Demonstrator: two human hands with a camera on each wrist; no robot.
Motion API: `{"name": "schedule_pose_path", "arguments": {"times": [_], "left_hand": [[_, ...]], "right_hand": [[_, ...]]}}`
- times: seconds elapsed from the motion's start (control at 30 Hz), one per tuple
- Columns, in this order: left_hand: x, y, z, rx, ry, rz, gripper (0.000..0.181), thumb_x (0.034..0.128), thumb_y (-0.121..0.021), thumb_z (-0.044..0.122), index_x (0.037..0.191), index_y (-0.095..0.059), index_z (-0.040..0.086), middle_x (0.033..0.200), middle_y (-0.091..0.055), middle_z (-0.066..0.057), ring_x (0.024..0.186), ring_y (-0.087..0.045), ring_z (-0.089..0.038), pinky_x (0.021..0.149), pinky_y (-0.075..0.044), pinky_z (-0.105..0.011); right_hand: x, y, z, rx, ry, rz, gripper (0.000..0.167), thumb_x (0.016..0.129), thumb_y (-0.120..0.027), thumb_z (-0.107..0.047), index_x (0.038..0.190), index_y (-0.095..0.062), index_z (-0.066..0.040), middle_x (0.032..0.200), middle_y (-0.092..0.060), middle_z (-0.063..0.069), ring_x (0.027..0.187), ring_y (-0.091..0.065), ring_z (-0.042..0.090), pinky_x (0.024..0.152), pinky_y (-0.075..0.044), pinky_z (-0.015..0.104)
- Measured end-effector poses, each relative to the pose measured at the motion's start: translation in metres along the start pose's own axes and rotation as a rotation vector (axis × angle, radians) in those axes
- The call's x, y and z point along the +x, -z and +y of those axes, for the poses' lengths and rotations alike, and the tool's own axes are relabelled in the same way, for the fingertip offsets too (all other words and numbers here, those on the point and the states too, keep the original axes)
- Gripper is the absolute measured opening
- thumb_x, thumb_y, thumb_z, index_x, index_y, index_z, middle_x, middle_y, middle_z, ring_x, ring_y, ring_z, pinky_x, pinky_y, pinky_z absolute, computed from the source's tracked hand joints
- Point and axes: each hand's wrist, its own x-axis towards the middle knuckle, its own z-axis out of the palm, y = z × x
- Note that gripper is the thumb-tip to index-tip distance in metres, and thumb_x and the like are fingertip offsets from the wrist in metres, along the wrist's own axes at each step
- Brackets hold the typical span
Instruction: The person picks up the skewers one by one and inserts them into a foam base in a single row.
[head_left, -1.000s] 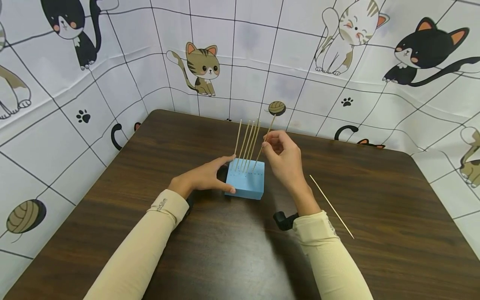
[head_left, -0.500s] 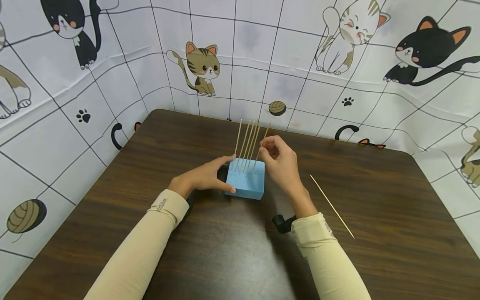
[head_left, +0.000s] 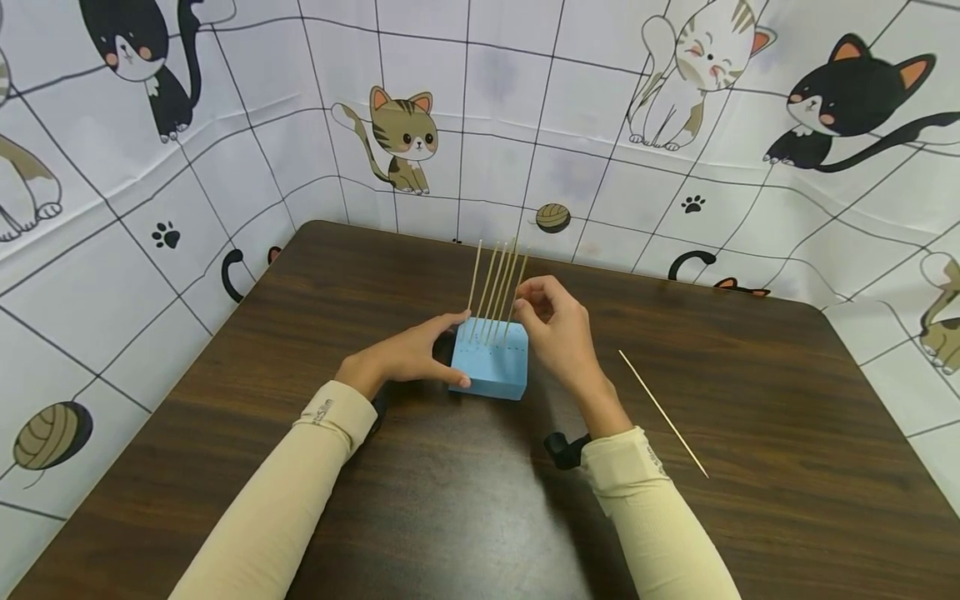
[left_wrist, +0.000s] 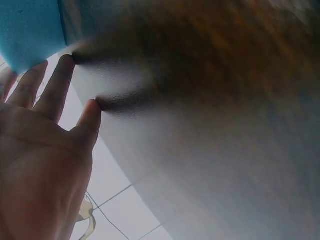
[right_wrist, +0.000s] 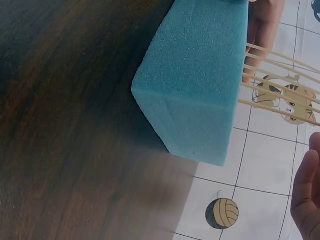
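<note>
A light blue foam block [head_left: 489,371] sits on the table, its top dotted with small holes. Several thin bamboo skewers [head_left: 491,287] stand in it, leaning slightly right. My left hand [head_left: 408,350] holds the block at its left side, thumb at the front corner and a finger at the back one. In the left wrist view its fingers [left_wrist: 55,90] reach the block's side. With thumb and fingertips my right hand [head_left: 558,329] pinches the rightmost skewer [head_left: 525,265], whose lower end is in the block. In the right wrist view this hand is partly cut off.
A loose skewer [head_left: 663,414] lies on the brown wooden table [head_left: 787,400], right of my right forearm. White cloth with printed cats [head_left: 600,108] hangs around the table's back and left. Dark wrist mounts [head_left: 566,450] show by the cuffs.
My right hand has moved down and left with the rightmost skewer. That skewer's top stands lower and the skewer leans less to the right. The left hand and block stay in place.
</note>
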Motion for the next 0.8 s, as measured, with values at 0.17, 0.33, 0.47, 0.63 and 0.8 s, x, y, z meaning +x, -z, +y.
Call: {"name": "schedule_pose_path", "arguments": {"times": [0.17, 0.33, 0.47, 0.63, 0.8], "left_hand": [[-0.001, 0.0, -0.001, -0.005, -0.001, -0.002, 0.111, 0.0766, -0.083, 0.049, 0.16, -0.016, 0.02, 0.163, -0.022, -0.01, 0.149, -0.021, -0.031, 0.118, -0.021, -0.056], [-0.001, 0.0, -0.002, 0.0, 0.008, 0.0, 0.113, 0.0754, -0.083, 0.051, 0.16, -0.015, 0.022, 0.163, -0.021, -0.009, 0.15, -0.021, -0.03, 0.118, -0.022, -0.055], [-0.002, 0.0, 0.0, 0.001, 0.018, 0.003, 0.112, 0.0752, -0.084, 0.05, 0.16, -0.015, 0.024, 0.163, -0.021, -0.008, 0.15, -0.021, -0.029, 0.119, -0.021, -0.055], [-0.003, 0.0, 0.001, 0.002, 0.017, -0.001, 0.113, 0.0752, -0.084, 0.049, 0.16, -0.015, 0.024, 0.164, -0.019, -0.008, 0.15, -0.02, -0.03, 0.118, -0.021, -0.056], [-0.003, 0.0, 0.001, -0.006, 0.013, -0.005, 0.114, 0.0751, -0.084, 0.05, 0.16, -0.014, 0.023, 0.164, -0.018, -0.007, 0.151, -0.018, -0.03, 0.118, -0.022, -0.057]], "right_hand": [[-0.001, 0.003, 0.0, 0.008, -0.025, -0.012, 0.014, 0.097, -0.06, -0.006, 0.111, -0.062, -0.001, 0.095, -0.067, 0.011, 0.086, -0.066, 0.021, 0.077, -0.054, 0.033], [-0.002, 0.009, 0.004, 0.004, -0.053, -0.02, 0.014, 0.097, -0.062, -0.007, 0.11, -0.062, -0.002, 0.096, -0.066, 0.012, 0.087, -0.065, 0.022, 0.079, -0.054, 0.035], [-0.004, 0.015, 0.01, -0.017, -0.077, -0.026, 0.014, 0.097, -0.062, -0.008, 0.11, -0.063, -0.003, 0.097, -0.066, 0.011, 0.089, -0.064, 0.021, 0.081, -0.054, 0.035], [-0.008, 0.026, 0.017, -0.057, -0.126, -0.04, 0.015, 0.097, -0.063, -0.012, 0.111, -0.063, -0.006, 0.101, -0.066, 0.01, 0.092, -0.064, 0.021, 0.082, -0.053, 0.036], [-0.014, 0.037, 0.026, -0.094, -0.177, -0.064, 0.017, 0.098, -0.062, -0.014, 0.113, -0.062, -0.007, 0.106, -0.065, 0.01, 0.093, -0.063, 0.023, 0.08, -0.052, 0.037]]}}
